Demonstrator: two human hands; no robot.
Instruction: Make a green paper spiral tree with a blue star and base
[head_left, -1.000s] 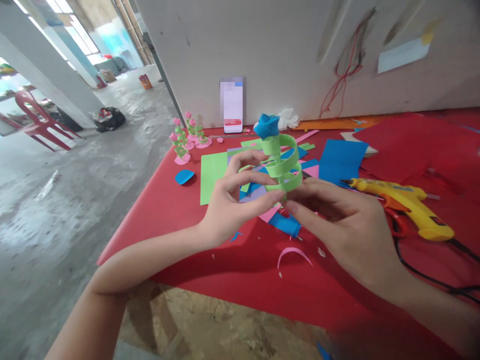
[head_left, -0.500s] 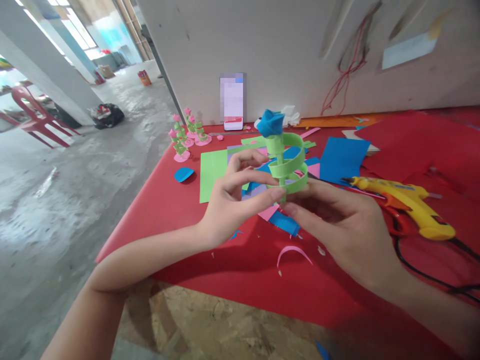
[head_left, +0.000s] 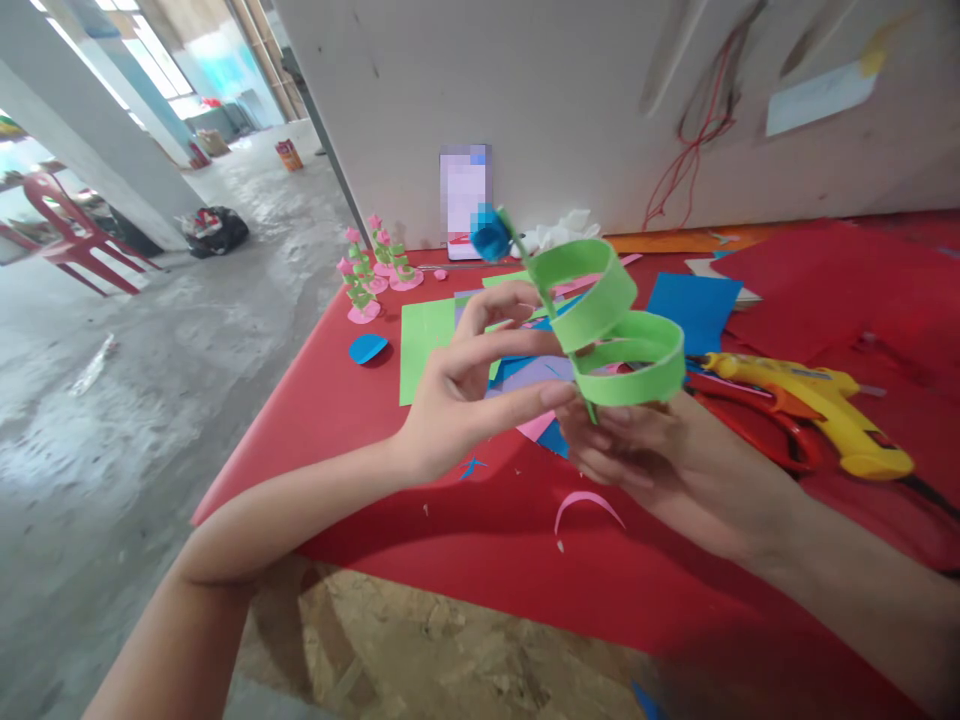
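Head view, landmark = phone (head_left: 463, 185), propped upright against the panel (head_left: 570, 110). Flower (head_left: 592, 312) is in the air, nearer the wearer than the phone and off to its right. Stem (head_left: 527, 262) tilts; blue bloom (head_left: 490, 236) at the upper end overlaps the phone's lower right corner (line of sight only). Two wide green loops stand off the stem on the side away from the phone, one above the other.

Right hand (head_left: 675, 460): fingers bunched under the lower loop, holding the stem foot. Left hand (head_left: 461, 390): thumb and forefinger tips right at the stem, gap between them narrow, other fingers curled; can't tell if it carries any load.

Left of phone: small pink flowers (head_left: 362, 275) standing on round pink bases. Nearer than those, a blue disc (head_left: 367, 349) on the red table cover (head_left: 322, 430). In front of phone: green sheet (head_left: 424, 350), with mixed scraps partly hidden behind the hands. Right of phone: tissue (head_left: 576, 230), then a blue sheet (head_left: 697, 305); further right and nearer, yellow glue gun (head_left: 825, 395), red handles (head_left: 799, 445) just beside it (rest of that tool is covered).
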